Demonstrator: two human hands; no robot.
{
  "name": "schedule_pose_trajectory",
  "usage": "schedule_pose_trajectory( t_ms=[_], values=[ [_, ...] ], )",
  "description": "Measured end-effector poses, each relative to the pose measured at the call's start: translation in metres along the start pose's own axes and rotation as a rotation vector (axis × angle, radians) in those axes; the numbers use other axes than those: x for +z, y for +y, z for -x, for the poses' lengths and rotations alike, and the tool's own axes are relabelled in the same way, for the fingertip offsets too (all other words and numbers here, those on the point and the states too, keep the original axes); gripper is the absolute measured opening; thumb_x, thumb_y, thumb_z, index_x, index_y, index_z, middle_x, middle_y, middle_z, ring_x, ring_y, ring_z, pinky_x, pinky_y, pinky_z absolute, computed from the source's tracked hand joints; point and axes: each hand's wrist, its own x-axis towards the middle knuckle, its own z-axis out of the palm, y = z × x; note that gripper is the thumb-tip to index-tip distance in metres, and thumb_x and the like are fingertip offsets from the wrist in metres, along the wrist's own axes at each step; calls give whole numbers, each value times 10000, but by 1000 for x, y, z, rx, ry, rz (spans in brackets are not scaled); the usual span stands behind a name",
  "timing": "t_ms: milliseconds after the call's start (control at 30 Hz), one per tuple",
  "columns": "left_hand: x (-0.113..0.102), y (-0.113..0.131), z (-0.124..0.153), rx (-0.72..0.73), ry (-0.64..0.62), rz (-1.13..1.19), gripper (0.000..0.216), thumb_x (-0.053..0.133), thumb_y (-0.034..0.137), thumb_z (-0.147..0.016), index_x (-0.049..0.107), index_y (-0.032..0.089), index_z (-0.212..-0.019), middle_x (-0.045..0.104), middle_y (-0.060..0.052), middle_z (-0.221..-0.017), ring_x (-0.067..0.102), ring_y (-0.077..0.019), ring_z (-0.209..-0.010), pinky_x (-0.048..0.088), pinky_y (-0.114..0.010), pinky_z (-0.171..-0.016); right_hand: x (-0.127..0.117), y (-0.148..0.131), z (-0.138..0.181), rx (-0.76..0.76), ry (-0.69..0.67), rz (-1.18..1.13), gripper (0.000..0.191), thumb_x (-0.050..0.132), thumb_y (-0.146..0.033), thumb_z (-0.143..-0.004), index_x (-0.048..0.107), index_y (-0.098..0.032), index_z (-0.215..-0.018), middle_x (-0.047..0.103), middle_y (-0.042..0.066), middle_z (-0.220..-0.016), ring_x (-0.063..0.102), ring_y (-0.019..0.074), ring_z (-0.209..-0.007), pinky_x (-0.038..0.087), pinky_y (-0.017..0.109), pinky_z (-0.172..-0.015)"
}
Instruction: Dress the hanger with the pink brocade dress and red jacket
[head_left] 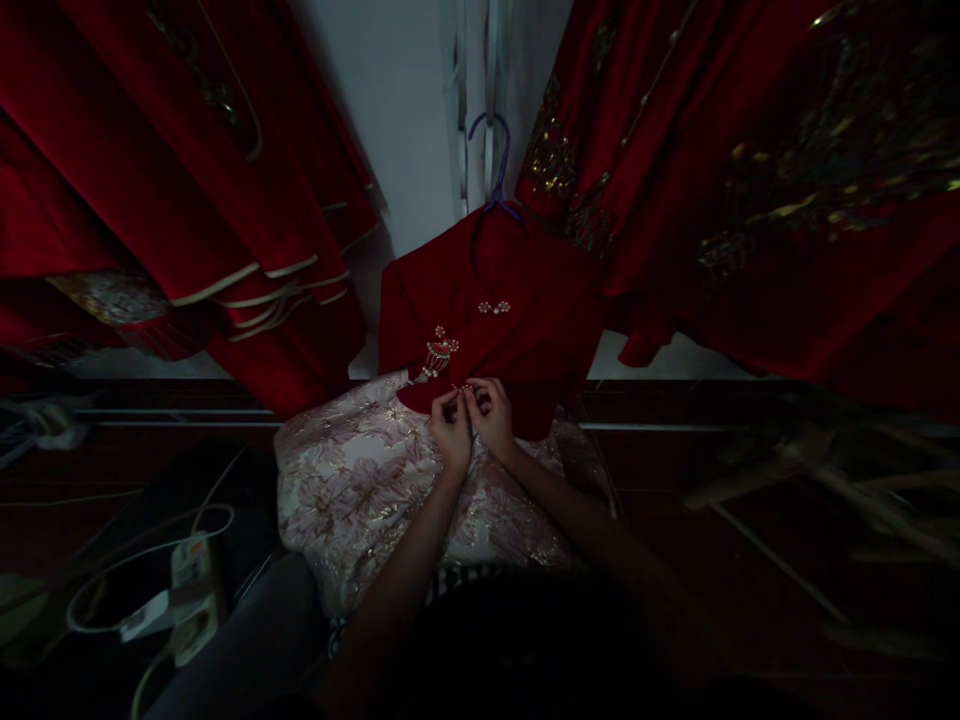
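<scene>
A red jacket (540, 300) hangs in front of me on a purple hanger (501, 170). Beaded ornaments sit on it: a pearl clasp (494, 308) near the neck and a tasselled brooch (441, 350) on the chest. Low on the jacket's front, my left hand (452, 430) and my right hand (491, 415) meet with fingertips pinched together. Between them shows a small pearl fastening (460, 390), partly covered by the fingers. Beneath my wrists spreads a pale floral brocade cloth (352, 480) with metallic thread.
Red garments (285, 180) with gold trim hang at the left, and sequinned red garments (750, 150) at the right. A power strip (195, 590) with white cables lies at lower left. Wooden legs (810, 470), blurred, stand at the right. The light is dim.
</scene>
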Motion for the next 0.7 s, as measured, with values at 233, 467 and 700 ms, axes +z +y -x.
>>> schedule_pose_trajectory(
  t_ms=[233,467,700],
  values=[
    [0,5,2,31,-15,26,294,596,381,-834,644,163,-1026,682,-77,-965,641,-159,-877,507,-316,-852,-2,0,0,-14,-7,-6,206,546,-303,-884,633,-208,-1046,598,54,-976,603,124,-799,505,206,-583],
    [1,6,1,19,-14,4,286,592,389,-836,627,166,-1010,670,-71,-952,632,-151,-841,511,-297,-807,-2,1,-1,-16,-3,32,207,546,-294,-889,638,-208,-1053,613,51,-983,599,139,-855,518,235,-677],
    [-2,7,-2,86,-26,-50,208,588,333,-837,618,172,-965,638,-56,-925,599,-147,-841,486,-287,-808,-3,0,-1,-8,-3,30,209,541,-296,-888,642,-204,-1047,616,57,-971,593,143,-838,512,235,-654]
  ],
)
